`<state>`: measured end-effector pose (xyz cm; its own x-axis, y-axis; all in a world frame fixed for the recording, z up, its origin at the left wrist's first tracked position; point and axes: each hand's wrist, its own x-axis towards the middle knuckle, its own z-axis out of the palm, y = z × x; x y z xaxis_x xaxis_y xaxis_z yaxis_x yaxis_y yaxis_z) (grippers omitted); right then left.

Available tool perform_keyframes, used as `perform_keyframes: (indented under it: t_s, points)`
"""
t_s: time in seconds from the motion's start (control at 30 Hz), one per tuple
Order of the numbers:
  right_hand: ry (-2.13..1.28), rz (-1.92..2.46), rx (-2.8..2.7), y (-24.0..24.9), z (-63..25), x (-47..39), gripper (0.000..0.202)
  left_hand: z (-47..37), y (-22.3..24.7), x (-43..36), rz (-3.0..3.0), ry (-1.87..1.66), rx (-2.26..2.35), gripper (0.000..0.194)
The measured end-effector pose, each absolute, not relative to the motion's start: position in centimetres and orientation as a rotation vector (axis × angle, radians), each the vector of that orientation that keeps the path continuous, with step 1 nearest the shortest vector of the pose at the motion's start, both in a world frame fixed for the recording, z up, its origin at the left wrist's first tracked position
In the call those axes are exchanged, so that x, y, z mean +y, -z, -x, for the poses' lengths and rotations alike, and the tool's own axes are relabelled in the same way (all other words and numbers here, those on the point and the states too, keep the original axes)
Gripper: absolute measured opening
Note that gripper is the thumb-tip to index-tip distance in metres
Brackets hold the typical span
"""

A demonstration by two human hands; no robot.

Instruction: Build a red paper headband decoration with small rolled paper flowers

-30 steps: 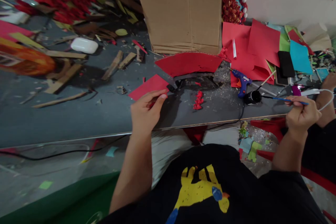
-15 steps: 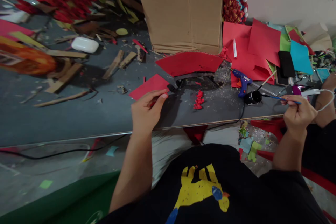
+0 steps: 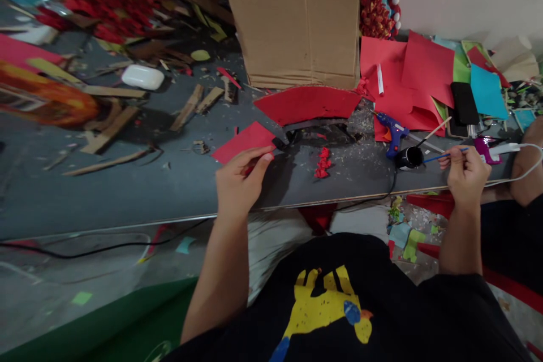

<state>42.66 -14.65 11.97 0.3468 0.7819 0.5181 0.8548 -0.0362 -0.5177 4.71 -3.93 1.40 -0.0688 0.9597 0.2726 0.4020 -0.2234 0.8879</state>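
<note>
My left hand (image 3: pixel 241 182) is closed in a pinch at the near edge of a red paper piece (image 3: pixel 244 142). A black patch (image 3: pixel 279 143) shows just beyond its fingertips. My right hand (image 3: pixel 465 172) grips a slim paintbrush (image 3: pixel 436 158) with a blue handle. The brush's tip is hidden at the mouth of a small black jar (image 3: pixel 409 158), which lies tilted and looks dark inside. Between the hands, a curved red card piece (image 3: pixel 309 105) stands over a black strip, and a crumpled red paper strip (image 3: pixel 323 163) lies on the table.
A blue glue gun (image 3: pixel 392 131) lies beside the jar, near red paper sheets (image 3: pixel 426 76) and a black phone (image 3: pixel 464 103). A tall cardboard box (image 3: pixel 297 20) stands at the back. Wood scraps (image 3: pixel 111 129) and a white case (image 3: pixel 143 77) are on the left. Another person's arm (image 3: pixel 528 167) is far right.
My right hand has moved left toward the black jar, carrying the paintbrush deeper into its mouth. My left hand keeps its pinch at the red paper; the whole view has shifted slightly.
</note>
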Motion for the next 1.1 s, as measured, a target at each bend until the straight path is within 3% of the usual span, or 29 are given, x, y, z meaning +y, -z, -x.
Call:
perform_keyframes:
  t_s: [0.73, 1.1]
  points:
    - [0.383, 1.823, -1.433, -10.7, -42.4, -14.0, 0.024, -4.7, -1.4, -4.0, -1.631, -1.288, 1.454, 0.02]
    - [0.327, 1.887, -1.485, -10.8, -42.4, -13.7, 0.027, -4.8, -1.8, -4.1, -1.65, -1.235, 1.504, 0.024]
